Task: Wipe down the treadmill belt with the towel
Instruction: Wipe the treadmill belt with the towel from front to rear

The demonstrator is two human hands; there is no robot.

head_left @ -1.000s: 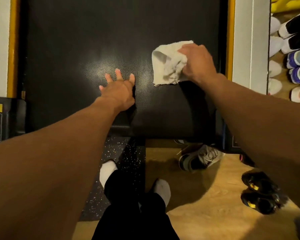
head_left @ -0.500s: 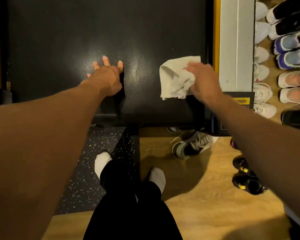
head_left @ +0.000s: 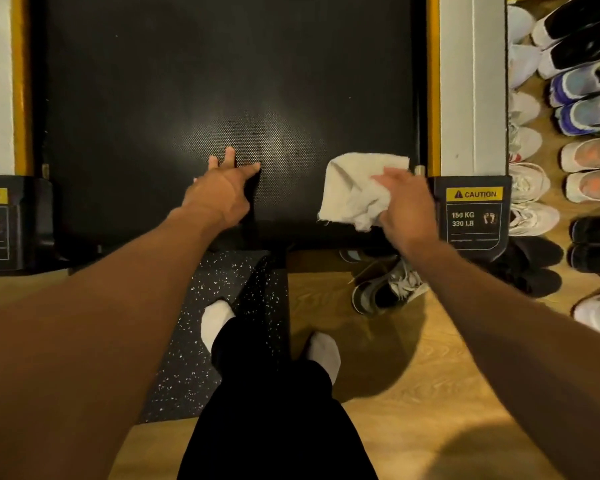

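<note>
- At 6 o'clock, nearest: black trouser legs (head_left: 274,417) and two white socks (head_left: 219,320). One stands on a speckled mat (head_left: 184,344), the other on the wooden floor (head_left: 413,393).
- Grey sneaker (head_left: 383,291) at 2 o'clock from the socks, partly hidden under the treadmill's end and the right forearm.
- Left hand (head_left: 222,194) lies flat on the treadmill belt (head_left: 222,81) near its close edge, fingers straight and released, grasping nothing. The outer fingers are hard to make out behind the knuckles.
- Right hand (head_left: 407,206), at 3 o'clock from the left, has fingers clenched on the crumpled towel (head_left: 354,188), fingertips buried in the cloth. The towel sits at the belt's 5 o'clock corner, just beside the yellow rail (head_left: 432,81).
- Caution label (head_left: 473,216) at 3 o'clock from the towel — its twin at 9 o'clock is cut off by the frame.
- Farthest, at 2 o'clock: a row of shoes (head_left: 582,98), cropped at the right edge. The belt's far end is out of view.
</note>
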